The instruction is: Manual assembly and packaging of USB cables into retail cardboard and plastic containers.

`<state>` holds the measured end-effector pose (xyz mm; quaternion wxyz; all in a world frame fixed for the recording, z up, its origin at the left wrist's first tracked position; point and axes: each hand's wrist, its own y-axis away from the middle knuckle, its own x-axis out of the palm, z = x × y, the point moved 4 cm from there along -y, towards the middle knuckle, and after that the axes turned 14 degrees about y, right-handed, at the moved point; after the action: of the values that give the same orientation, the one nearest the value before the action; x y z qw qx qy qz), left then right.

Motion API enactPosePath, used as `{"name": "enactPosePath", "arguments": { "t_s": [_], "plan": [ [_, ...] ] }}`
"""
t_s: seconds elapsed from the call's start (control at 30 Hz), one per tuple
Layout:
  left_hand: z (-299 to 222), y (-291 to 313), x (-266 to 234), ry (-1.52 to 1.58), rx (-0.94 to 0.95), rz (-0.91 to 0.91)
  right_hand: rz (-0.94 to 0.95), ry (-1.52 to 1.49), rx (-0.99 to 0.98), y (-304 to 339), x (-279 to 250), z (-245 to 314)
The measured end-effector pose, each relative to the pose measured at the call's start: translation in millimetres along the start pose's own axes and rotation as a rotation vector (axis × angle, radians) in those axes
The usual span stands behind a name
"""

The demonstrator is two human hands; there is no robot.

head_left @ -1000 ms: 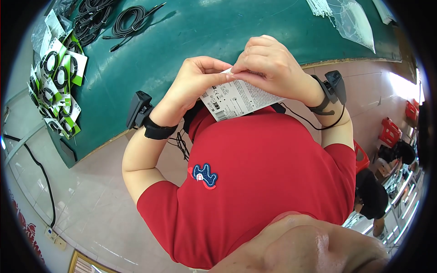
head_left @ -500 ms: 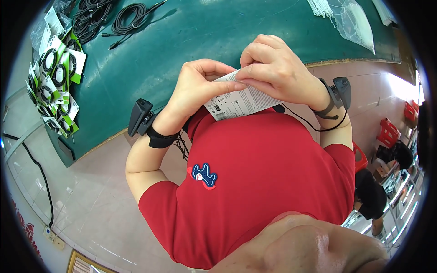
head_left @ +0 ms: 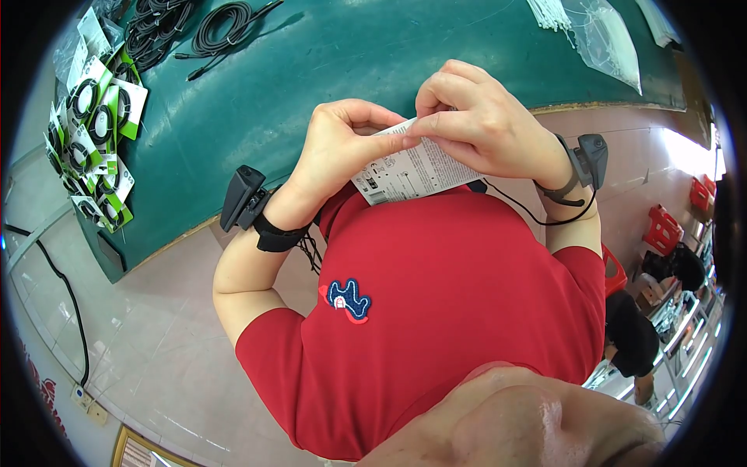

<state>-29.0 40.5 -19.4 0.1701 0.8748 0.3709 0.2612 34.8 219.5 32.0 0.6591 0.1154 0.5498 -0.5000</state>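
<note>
A white printed cardboard packaging card (head_left: 416,173) is held in front of my red shirt, close to the table's near edge. My left hand (head_left: 342,144) grips its upper left part, thumb on the printed face and fingers behind. At the card's top edge, my right hand (head_left: 471,117) is closed in a pinch, thumb and forefinger beside the left thumb tip. What lies between those right fingertips is hidden. The back of the card is out of sight.
On the green table (head_left: 311,54), several carded black cables (head_left: 101,124) are heaped at left. Loose coiled black cables (head_left: 222,31) lie at the far left. White ties (head_left: 548,14) and a clear plastic bag (head_left: 603,43) rest at far right. Red stools (head_left: 661,229) stand beyond.
My right hand has shifted slightly to the right, its wrist tilting a little. The left hand and the card stay nearly in place.
</note>
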Motion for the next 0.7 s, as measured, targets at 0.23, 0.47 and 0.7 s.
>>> {"name": "enactPosePath", "arguments": {
  "t_s": [0.23,0.47,0.7],
  "plan": [
    [2.3,0.8,-0.9,0.021,0.043,0.004,0.005,0.003,-0.007,0.0,-0.8,0.9],
    [-32.0,32.4,8.6,-0.387,0.540,0.041,-0.246,-0.485,0.315,5.9,-55.6,-24.0],
    [-34.7,56.0,18.9,-0.905,1.411,0.163,0.160,-0.662,0.528,9.6,-4.4,-39.6]
  ]
}}
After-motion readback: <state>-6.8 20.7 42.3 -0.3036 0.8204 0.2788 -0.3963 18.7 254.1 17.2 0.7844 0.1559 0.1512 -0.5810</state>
